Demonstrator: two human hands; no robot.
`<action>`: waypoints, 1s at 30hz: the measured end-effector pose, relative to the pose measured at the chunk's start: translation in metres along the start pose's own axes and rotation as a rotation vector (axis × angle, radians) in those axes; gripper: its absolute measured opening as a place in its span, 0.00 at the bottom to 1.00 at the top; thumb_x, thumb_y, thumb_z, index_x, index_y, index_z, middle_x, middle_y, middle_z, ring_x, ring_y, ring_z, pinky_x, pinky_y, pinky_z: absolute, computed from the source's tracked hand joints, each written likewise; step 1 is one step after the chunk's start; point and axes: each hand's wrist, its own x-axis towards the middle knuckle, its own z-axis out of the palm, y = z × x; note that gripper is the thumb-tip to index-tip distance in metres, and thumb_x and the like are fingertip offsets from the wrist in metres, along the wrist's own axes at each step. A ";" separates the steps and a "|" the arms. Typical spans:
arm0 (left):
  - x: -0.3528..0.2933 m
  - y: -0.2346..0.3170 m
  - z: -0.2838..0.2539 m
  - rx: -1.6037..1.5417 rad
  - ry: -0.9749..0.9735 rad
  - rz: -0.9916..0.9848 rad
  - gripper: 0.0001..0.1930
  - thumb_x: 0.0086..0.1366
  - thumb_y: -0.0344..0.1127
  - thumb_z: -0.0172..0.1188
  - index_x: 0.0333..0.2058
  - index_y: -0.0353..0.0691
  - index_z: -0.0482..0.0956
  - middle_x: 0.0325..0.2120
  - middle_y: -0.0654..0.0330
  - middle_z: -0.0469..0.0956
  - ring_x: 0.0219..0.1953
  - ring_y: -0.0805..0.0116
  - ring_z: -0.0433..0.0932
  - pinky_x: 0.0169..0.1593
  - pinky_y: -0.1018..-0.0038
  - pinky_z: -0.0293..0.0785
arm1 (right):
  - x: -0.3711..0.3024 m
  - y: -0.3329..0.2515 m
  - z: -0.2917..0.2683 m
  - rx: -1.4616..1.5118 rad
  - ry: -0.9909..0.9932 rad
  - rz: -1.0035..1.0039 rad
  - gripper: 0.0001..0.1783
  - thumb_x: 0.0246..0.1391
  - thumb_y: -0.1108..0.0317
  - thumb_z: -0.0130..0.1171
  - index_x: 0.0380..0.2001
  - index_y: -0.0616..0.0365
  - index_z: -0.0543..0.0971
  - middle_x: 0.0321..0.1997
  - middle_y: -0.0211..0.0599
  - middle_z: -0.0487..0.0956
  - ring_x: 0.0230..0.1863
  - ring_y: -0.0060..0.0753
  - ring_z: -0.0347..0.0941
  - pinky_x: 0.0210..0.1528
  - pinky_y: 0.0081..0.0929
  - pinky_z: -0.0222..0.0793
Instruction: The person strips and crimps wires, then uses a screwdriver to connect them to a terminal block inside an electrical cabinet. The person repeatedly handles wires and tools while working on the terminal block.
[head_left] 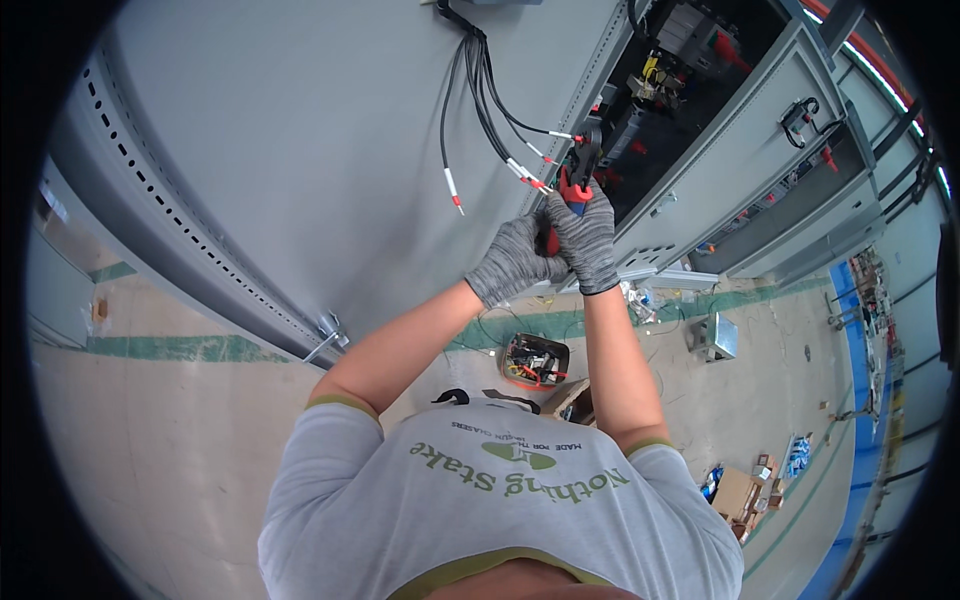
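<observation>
Your right hand (pixel 588 240) was closed around the red-handled crimping tool (pixel 576 188), just below its dark head, while your left hand (pixel 513 262) was curled about the lower part of the same tool, its fingertips largely hidden. The tool stood at the edge of the open cabinet (pixel 597 75), beside the grey panel (pixel 300 120), among the white-sleeved, red-tipped ends of the black wires (pixel 487 100). Whether its jaws were closed on a tip could not be told, and that seemed the likeliest source of trouble: a tip seated off-centre could have been crushed askew, or a squeeze that stopped short could have left it loose. The neighbouring ends crowded the head so closely that a wrong one might have been nipped, and your knitted gloves (pixel 600 272) could have dulled your feel for such thin wires. The cabinet gaped right beside you, packed with components (pixel 655 75), so a dropped tool might have struck them. On the floor (pixel 200 430) below, the tool bin (pixel 565 362) held a jumble of tools, some with red and yellow parts; the cardboard box (pixel 565 396) near it was partly hidden, its contents impossible to make out.
</observation>
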 end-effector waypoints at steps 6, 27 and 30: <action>-0.011 0.029 -0.013 -0.035 -0.042 -0.038 0.39 0.39 0.52 0.78 0.45 0.32 0.74 0.38 0.56 0.78 0.36 0.68 0.76 0.43 0.71 0.73 | -0.001 0.007 -0.016 0.040 -0.119 0.040 0.19 0.53 0.65 0.63 0.45 0.62 0.74 0.35 0.33 0.77 0.35 0.25 0.72 0.40 0.26 0.71; -0.037 0.052 -0.061 0.135 0.590 0.629 0.18 0.65 0.24 0.55 0.54 0.40 0.72 0.32 0.63 0.73 0.31 0.76 0.71 0.38 0.79 0.69 | -0.059 -0.033 -0.058 0.631 -0.333 0.282 0.25 0.53 0.66 0.60 0.54 0.60 0.71 0.46 0.35 0.78 0.38 0.20 0.70 0.42 0.20 0.68; -0.018 0.069 -0.074 0.391 0.447 0.595 0.14 0.68 0.30 0.53 0.51 0.40 0.76 0.36 0.60 0.78 0.34 0.73 0.75 0.43 0.78 0.72 | -0.068 -0.060 -0.059 0.527 -0.349 0.172 0.25 0.54 0.64 0.60 0.54 0.61 0.71 0.39 0.31 0.76 0.38 0.21 0.68 0.43 0.21 0.67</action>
